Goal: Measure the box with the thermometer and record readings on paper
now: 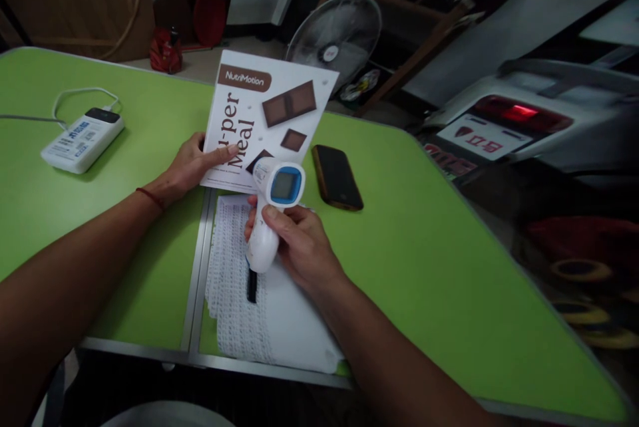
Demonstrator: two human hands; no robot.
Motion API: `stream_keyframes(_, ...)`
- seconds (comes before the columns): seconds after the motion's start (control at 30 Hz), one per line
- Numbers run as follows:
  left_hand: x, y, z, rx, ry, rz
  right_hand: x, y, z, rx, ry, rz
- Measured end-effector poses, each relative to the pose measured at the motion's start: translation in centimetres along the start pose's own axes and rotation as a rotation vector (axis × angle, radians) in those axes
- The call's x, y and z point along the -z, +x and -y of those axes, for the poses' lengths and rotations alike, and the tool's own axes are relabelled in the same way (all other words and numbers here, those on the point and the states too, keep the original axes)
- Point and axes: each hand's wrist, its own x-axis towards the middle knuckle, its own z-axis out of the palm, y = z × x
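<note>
In the middle of the frame, the right hand (299,244) has its grip wrapped around a white scanner (272,214) over some paper (259,320). Just above, the left hand (192,164) pinches a box (269,121) on the green table (424,247). A phone (337,176) lies right of it.

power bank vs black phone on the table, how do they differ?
The power bank is white, thick and has a white cable plugged in; the black phone is dark, thin and uncabled. The power bank lies far left, the phone right of the thermometer. Both lie flat and untouched on the green table.
</note>
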Motion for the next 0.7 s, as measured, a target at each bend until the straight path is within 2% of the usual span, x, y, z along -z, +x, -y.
stream_keyframes(0.2,0.0,-0.1,0.0,0.024,-0.006,-0.017,0.0,0.0,-0.4,-0.008,-0.018,-0.003)
stream_keyframes(0.3,0.1,-0.2,0.1,0.022,0.0,-0.079,1.0,0.0,0.5,0.009,-0.133,0.003)
stream_keyframes(0.4,0.6,-0.1,0.4,-0.02,0.024,-0.152,3.0,0.0,2.3,0.06,-0.39,0.039)
stream_keyframes(0.5,1.4,0.3,1.0,-0.104,0.041,-0.17,5.1,0.2,3.8,-0.02,-0.681,0.077)
stream_keyframes(0.6,2.2,0.7,1.6,-0.181,0.081,-0.126,6.4,0.7,4.0,-0.138,-1.033,-0.052)
stream_keyframes(0.7,2.8,1.0,2.2,-0.204,0.11,-0.019,7.0,1.3,3.1,-0.145,-1.386,-0.225)
